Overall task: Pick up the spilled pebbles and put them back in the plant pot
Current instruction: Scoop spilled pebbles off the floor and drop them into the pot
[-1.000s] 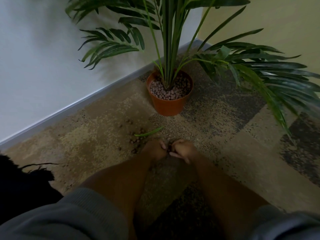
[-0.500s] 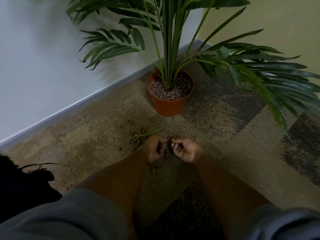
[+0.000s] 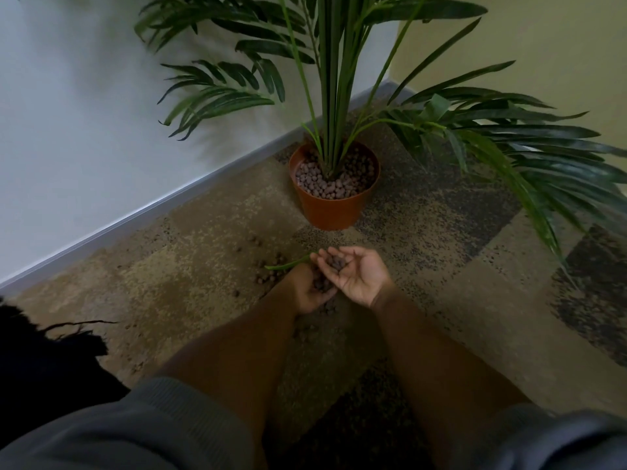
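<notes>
An orange plant pot (image 3: 330, 212) stands in the room's corner, filled with brown pebbles around a palm's stems. Spilled pebbles (image 3: 268, 271) lie scattered on the carpet in front of it. My right hand (image 3: 359, 276) is turned palm up and cupped, with a small heap of pebbles (image 3: 336, 262) in it. My left hand (image 3: 310, 293) sits just below and left of it, fingers curled around more pebbles. Both hands hover close above the carpet, a short way in front of the pot.
A fallen green leaf (image 3: 288, 264) lies on the carpet by my fingertips. Long palm fronds (image 3: 529, 157) spread to the right over the floor. A white wall with a grey skirting board (image 3: 135, 215) runs along the left. Something black (image 3: 40, 361) lies at the lower left.
Both hands were palm down, scooping on the carpet. The right hand has since turned palm up and lifted with pebbles in it, and the left hand has curled closed beside it.
</notes>
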Demonstrator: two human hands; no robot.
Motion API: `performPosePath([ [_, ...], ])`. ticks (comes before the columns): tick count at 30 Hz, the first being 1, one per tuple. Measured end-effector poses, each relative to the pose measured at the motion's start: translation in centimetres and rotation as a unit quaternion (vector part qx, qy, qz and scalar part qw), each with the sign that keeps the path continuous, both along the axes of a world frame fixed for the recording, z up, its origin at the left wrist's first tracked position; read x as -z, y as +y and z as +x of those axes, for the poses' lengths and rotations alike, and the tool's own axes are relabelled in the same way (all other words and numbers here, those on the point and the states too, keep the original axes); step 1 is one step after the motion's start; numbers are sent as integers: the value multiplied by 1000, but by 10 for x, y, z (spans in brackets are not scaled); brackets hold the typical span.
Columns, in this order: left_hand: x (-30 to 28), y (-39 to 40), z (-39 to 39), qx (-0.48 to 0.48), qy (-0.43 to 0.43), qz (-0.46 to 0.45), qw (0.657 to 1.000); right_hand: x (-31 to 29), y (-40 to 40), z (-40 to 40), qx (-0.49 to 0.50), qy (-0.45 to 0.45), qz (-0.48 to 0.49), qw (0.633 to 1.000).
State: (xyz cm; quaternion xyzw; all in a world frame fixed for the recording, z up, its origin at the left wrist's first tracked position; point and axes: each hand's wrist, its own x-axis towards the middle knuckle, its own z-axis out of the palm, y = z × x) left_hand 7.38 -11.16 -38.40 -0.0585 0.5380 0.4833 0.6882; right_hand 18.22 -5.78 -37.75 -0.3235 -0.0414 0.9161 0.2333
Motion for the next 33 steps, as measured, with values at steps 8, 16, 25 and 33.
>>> performPosePath([
  [8, -23, 23, -1, -69, 14, 15, 997, -25, 18, -10, 35, 27, 8, 999],
  [16, -68, 74, -28, -170, 15, 103, 980, -86, 73, -43, 159, -29, -17, 987],
  [25, -117, 97, -43, -159, 56, 173, 970, -121, 102, -62, 151, -135, 80, 976],
  [33, -113, 106, -51, -168, -29, 213, 962, -123, 108, -55, 153, -50, 78, 984],
])
